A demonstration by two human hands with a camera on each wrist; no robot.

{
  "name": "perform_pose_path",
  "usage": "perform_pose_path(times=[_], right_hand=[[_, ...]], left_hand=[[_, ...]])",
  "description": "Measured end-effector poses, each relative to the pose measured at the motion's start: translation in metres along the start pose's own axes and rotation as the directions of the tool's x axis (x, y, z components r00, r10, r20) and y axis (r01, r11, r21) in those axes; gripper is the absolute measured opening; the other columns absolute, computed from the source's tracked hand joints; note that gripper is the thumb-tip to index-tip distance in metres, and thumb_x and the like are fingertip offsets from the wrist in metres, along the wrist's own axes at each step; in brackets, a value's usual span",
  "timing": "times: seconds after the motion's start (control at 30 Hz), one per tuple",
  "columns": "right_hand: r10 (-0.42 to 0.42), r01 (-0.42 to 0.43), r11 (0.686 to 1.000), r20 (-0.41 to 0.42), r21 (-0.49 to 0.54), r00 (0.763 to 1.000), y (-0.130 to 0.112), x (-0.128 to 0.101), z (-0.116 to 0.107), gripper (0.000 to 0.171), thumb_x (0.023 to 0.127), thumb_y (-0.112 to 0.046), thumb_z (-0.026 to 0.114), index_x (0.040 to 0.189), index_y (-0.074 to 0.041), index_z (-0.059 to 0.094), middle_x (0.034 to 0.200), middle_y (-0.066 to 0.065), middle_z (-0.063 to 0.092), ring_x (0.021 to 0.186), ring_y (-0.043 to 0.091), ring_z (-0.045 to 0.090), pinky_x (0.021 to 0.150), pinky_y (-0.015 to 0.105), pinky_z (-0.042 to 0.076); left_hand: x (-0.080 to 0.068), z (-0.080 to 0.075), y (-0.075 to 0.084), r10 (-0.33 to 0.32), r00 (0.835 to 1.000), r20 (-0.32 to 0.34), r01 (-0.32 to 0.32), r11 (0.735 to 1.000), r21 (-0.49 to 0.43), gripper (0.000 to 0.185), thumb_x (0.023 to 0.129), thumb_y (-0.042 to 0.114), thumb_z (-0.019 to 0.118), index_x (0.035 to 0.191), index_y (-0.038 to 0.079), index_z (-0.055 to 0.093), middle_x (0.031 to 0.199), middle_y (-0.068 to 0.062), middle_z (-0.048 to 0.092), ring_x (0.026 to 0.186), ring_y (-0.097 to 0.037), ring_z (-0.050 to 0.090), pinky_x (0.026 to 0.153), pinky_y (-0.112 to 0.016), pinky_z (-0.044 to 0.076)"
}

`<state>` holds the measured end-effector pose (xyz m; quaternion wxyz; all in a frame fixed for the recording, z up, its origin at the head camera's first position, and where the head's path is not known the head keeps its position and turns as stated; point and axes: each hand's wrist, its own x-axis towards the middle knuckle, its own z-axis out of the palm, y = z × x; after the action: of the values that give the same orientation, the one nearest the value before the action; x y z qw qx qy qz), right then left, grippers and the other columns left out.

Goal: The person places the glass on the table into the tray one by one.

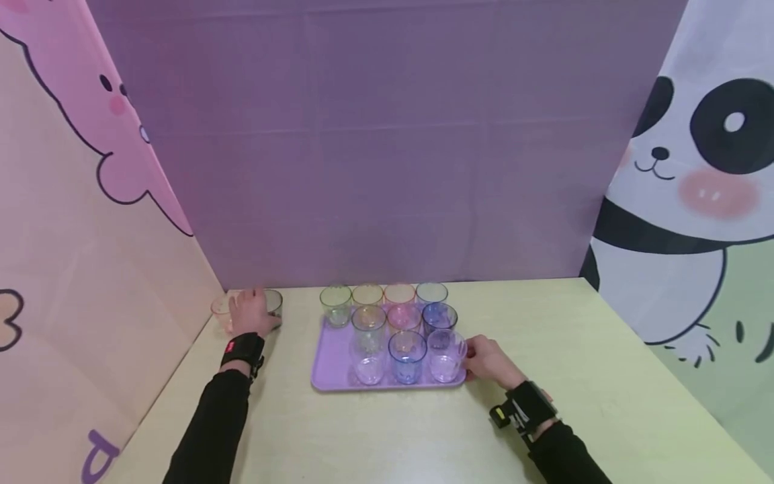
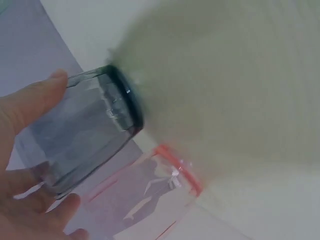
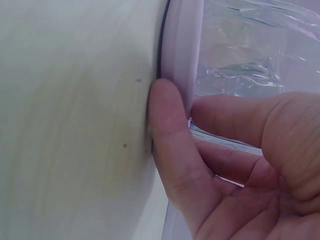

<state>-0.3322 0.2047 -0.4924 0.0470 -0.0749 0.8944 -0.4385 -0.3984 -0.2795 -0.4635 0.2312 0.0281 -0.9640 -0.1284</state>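
Left hand: the left hand (image 1: 249,313) sits at the far left corner of the table (image 1: 605,376), fingers curled round a grey cup (image 1: 272,304). In the left wrist view the thumb (image 2: 35,95) lies along one side of that cup and a fingertip (image 2: 65,202) shows on the other, so the cup is held between them.

Grey cup: clear, grey-tinted, standing on the table well left of the tray and close to the pink side wall (image 1: 78,269).

Orange cup: a pale orange cup (image 1: 221,310) stands just beside the grey one, on its wall side; the hand partly hides it from the head camera. I cannot tell whether the two cups touch.

Right hand: the right hand (image 1: 490,361) is at the near right corner of the purple tray (image 1: 329,359). In the right wrist view the thumb (image 3: 167,135) presses against the tray's outer rim while a finger (image 3: 235,117) reaches over the rim against a clear pink cup (image 1: 446,356); rim and cup wall are pinched between them.

Tray load: ten cups crowd the tray in three rows, among them a blue cup (image 1: 407,356) in front and a green cup (image 1: 335,304) at the back left. They stand tight together.

Surroundings: a purple back wall (image 1: 387,148) closes the far side, and a panda curtain (image 1: 695,175) hangs on the right.
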Motion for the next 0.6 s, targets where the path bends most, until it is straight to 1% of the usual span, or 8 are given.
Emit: perform_pose_path(times=[0.1,0.17,0.23,0.33,0.47,0.6], right_hand=[[0.005,-0.005,1.000,-0.002,-0.001,1.000,0.000,0.001,0.000,0.024,0.079,0.009,0.063,0.103,0.010,0.066,0.082,0.013,0.070,0.061,0.018,0.065,0.057,0.030,0.058],[0.007,-0.007,1.000,-0.002,-0.006,1.000,0.001,0.001,0.001,0.024,0.079,0.009,0.063,0.104,0.010,0.066,0.082,0.013,0.070,0.062,0.018,0.065,0.057,0.030,0.058],[0.009,-0.009,1.000,0.000,-0.002,1.000,0.001,0.001,0.001,0.025,0.079,0.010,0.063,0.104,0.010,0.066,0.082,0.013,0.070,0.062,0.018,0.065,0.057,0.030,0.059],[0.009,-0.009,1.000,0.003,0.005,1.000,0.001,0.001,0.001,0.026,0.079,0.010,0.063,0.105,0.011,0.065,0.083,0.013,0.070,0.063,0.018,0.065,0.057,0.030,0.059],[-0.002,0.002,1.000,0.003,0.020,1.000,-0.001,0.001,0.000,0.027,0.079,0.010,0.062,0.106,0.012,0.065,0.085,0.015,0.071,0.064,0.019,0.066,0.057,0.030,0.059],[0.005,-0.005,1.000,0.009,0.012,1.000,0.000,0.000,0.000,0.026,0.079,0.010,0.063,0.105,0.011,0.065,0.084,0.014,0.071,0.064,0.019,0.066,0.058,0.030,0.059]], left_hand=[[-0.002,0.004,0.003,0.005,0.999,-0.045,-0.006,1.000,-0.012,0.073,0.067,0.019,0.088,0.119,-0.014,0.049,0.118,-0.038,0.052,0.113,-0.056,0.047,0.106,-0.067,0.027],[-0.004,0.006,0.007,-0.019,0.998,-0.061,0.016,0.999,-0.049,0.074,0.067,0.017,0.088,0.121,-0.015,0.048,0.120,-0.038,0.049,0.112,-0.056,0.047,0.104,-0.065,0.031],[-0.006,0.006,0.013,-0.057,0.997,-0.055,0.050,0.992,-0.112,0.076,0.067,0.014,0.088,0.124,-0.014,0.045,0.124,-0.039,0.045,0.114,-0.057,0.045,0.103,-0.065,0.034],[-0.008,0.005,0.022,-0.109,0.993,-0.052,0.097,0.974,-0.205,0.076,0.069,0.010,0.087,0.127,-0.012,0.044,0.129,-0.036,0.040,0.114,-0.055,0.046,0.096,-0.063,0.041],[-0.013,0.007,0.031,-0.124,0.991,-0.046,0.106,0.955,-0.277,0.078,0.071,0.009,0.085,0.133,-0.006,0.042,0.129,-0.032,0.038,0.113,-0.051,0.048,0.090,-0.061,0.045],[-0.019,0.008,0.036,-0.116,0.993,-0.029,0.100,0.936,-0.337,0.083,0.071,0.010,0.084,0.140,-0.001,0.038,0.129,-0.029,0.035,0.105,-0.051,0.054,0.083,-0.058,0.049]])
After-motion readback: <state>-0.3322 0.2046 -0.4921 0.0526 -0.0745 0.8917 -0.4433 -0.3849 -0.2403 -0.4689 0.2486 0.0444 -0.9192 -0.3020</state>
